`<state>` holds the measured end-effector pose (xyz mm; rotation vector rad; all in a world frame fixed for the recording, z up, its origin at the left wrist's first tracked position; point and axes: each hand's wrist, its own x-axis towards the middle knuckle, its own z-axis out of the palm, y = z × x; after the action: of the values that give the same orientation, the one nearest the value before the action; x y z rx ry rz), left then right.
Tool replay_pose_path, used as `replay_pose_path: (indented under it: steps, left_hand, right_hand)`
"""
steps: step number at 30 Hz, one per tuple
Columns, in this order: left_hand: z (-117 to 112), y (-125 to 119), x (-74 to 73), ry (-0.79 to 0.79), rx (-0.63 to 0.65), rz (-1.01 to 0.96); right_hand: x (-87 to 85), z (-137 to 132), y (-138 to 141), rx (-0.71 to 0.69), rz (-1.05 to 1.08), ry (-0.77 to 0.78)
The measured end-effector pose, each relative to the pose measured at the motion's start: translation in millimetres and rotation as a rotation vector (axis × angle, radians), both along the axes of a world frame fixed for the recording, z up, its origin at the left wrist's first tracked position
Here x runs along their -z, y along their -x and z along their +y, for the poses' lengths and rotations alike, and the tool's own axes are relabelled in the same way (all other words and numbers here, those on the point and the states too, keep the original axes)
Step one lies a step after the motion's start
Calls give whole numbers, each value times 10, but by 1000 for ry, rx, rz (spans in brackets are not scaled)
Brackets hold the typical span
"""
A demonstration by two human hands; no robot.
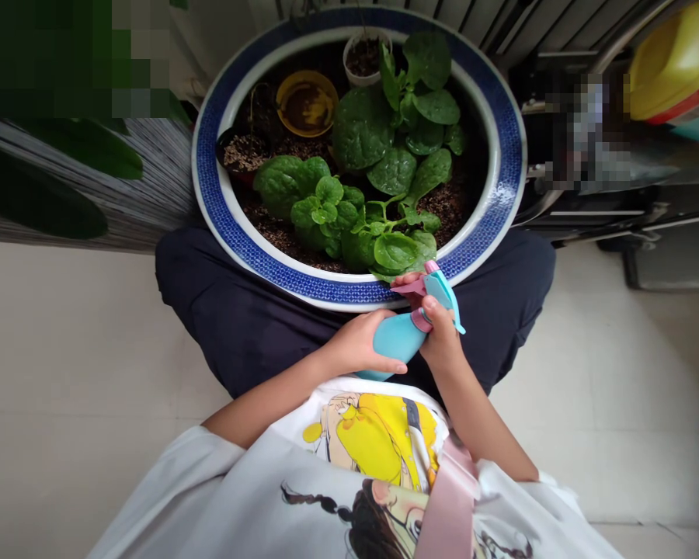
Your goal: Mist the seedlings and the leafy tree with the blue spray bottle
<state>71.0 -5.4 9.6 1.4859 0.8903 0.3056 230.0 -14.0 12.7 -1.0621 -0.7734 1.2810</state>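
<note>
A blue spray bottle (397, 338) with a pink trigger and nozzle lies tilted in front of my lap, its head toward the planter. My left hand (358, 341) is wrapped round the bottle's body. Up at the spray head, my right hand (439, 326) grips the neck, thumb on the near side and fingers by the trigger. The nozzle is close to the near rim of a large round blue-and-white planter (349, 290). Green leafy plants (361, 128) with wet-looking leaves grow in its dark soil (285, 233).
Inside the planter stand a yellow dish (307, 103) and a small white pot (363, 62) of soil. Large dark leaves (40, 186) hang at the left. Metal tubing (544, 203) and a yellow container (676, 62) are at the right, above a pale tiled floor (629, 373).
</note>
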Motion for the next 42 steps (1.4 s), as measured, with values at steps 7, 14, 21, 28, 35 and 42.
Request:
replay_pose_path:
  steps: [7, 14, 21, 28, 35, 42]
  left_hand:
    - [-11, 7, 51, 26, -11, -21]
    - [-10, 12, 11, -68, 13, -26]
    - [7, 9, 3, -54, 21, -19]
    - [-5, 14, 10, -58, 20, -43]
    - [8, 18, 11, -53, 22, -64]
    - [0, 20, 14, -42, 22, -70]
  right_hand:
    - [43, 36, 5, -52, 9, -1]
    - [23, -46, -5, -12, -76, 57]
    - [-51, -52, 0, -2, -122, 89]
    - [-123, 1, 23, -28, -87, 44]
    - [-67, -39, -3, -39, -85, 95]
    - [-105, -14, -17, -64, -190, 86]
